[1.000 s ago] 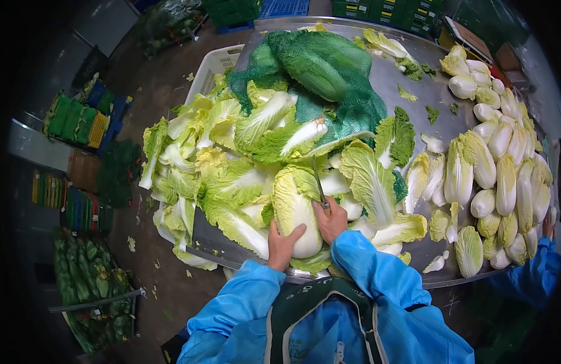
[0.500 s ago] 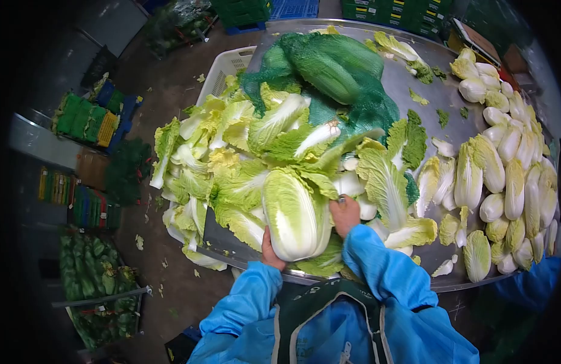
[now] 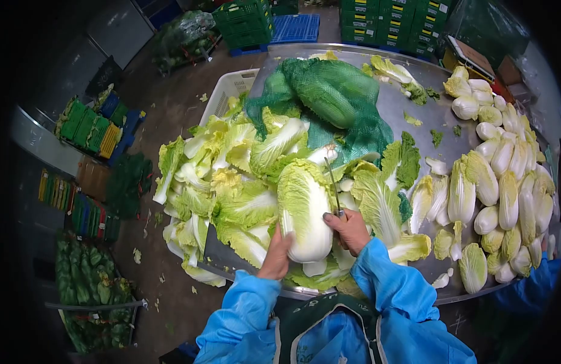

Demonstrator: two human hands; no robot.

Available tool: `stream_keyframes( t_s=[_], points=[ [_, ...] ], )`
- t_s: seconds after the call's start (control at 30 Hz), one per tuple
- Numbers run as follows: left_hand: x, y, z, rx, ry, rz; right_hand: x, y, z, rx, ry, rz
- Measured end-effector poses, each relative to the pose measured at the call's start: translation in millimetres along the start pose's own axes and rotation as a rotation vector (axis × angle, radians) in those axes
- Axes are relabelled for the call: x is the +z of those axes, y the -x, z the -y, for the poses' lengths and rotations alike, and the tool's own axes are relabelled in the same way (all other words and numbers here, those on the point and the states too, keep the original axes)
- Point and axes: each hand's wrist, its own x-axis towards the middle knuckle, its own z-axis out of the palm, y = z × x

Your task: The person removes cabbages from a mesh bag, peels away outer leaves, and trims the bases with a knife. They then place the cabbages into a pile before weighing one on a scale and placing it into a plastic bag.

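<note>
A pale green napa cabbage (image 3: 305, 212) is upright before me at the table's near edge, its white base toward me. My left hand (image 3: 277, 256) grips its lower left side, fingers partly hidden behind it. In my right hand (image 3: 348, 230) is a knife (image 3: 332, 185), its thin blade pointing away from me along the cabbage's right side. That hand's thumb lies right at the cabbage's edge. Loose outer leaves (image 3: 244, 206) surround the head on the left, and a large leaf (image 3: 377, 200) lies on the right.
A green mesh sack (image 3: 332, 91) with cabbages lies at the back of the metal table (image 3: 432, 115). Trimmed cabbages (image 3: 505, 182) are piled on the right. A white crate (image 3: 226, 91) heaped with leaves stands at the left. Green crates (image 3: 389, 24) are stacked beyond the table.
The cabbage has shifted slightly right and been turned, with both hands still at it. The knife blade now shows beside it. My view has tilted up a little.
</note>
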Motion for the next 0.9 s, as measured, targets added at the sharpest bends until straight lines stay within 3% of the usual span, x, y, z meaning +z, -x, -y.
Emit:
stream_keyframes(
  t_s=[0.07, 0.27, 0.4, 0.5, 0.57, 0.6, 0.67, 0.7, 0.73, 0.77, 0.8, 0.83, 0.87, 0.9],
  points=[
    [3, -4, 7, -0.067, -0.017, -0.043, 7, -2, -4, -0.252, 0.134, -0.103],
    [7, -11, 37, -0.008, 0.251, 0.035, 13, -11, -11, -0.520, 0.155, -0.422],
    [1, -14, 44, 0.023, 0.174, -0.008, -2, -23, -20, -0.556, 0.227, -0.431],
    [-9, -8, 49, 0.063, 0.198, 0.021, -22, -39, -57, -0.425, 0.212, -0.414],
    [-15, -8, 50, 0.004, 0.481, 0.022, -39, -47, -73, -0.314, 0.295, -0.451],
    [-3, -6, 32, 0.007, 0.480, 0.020, -47, -46, -76, -0.315, 0.293, -0.447],
    [19, -4, -5, -0.051, 0.772, 0.432, -56, -46, -73, -0.224, 0.585, -0.560],
    [7, -11, -2, -0.080, 0.829, 0.529, -56, -46, -68, -0.234, 0.585, -0.547],
    [1, -13, 1, -0.062, 0.824, 0.528, -56, -43, -62, -0.479, 0.611, -0.664],
    [-2, -13, 7, -0.001, 0.700, 0.382, -53, -35, -52, -0.721, 0.627, -0.779],
    [-7, -12, 14, 0.052, 0.576, 0.234, -42, -21, -31, -0.724, 0.624, -0.771],
    [-16, -16, 26, 0.023, 0.509, 0.006, -25, -3, -1, -0.562, 0.422, -0.563],
    [-10, -16, 27, 0.020, 0.507, 0.010, -10, 7, 16, -0.400, 0.223, -0.361],
    [2, -18, 26, 0.140, 0.370, -0.047, 1, 9, 19, -0.405, 0.222, -0.372]
  ],
)
